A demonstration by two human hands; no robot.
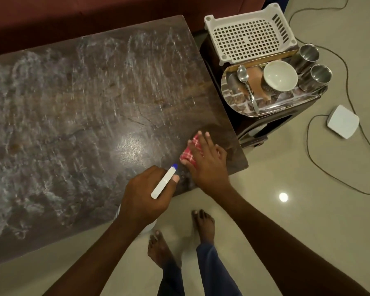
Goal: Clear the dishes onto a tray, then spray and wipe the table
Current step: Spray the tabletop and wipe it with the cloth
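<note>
The dark wooden table (83, 116) is streaked with whitish wet spray across most of its top. My left hand (145, 195) grips a white spray bottle (163, 182) with a blue nozzle, held over the table's near right edge; the bottle's body is hidden under my hand. My right hand (207, 161) presses flat on a folded red checked cloth (189, 152) at the table's near right corner. A steel tray (239, 103) on a side stand holds a white bowl (280, 74), a spoon (247, 86) and two steel cups (312, 67).
A white perforated plastic basket (248, 33) sits behind the tray on the dark side stand (254, 129). A white box (343, 124) with black cables lies on the tiled floor at right. A maroon sofa (94, 16) runs behind the table. My bare feet (179, 238) stand near the corner.
</note>
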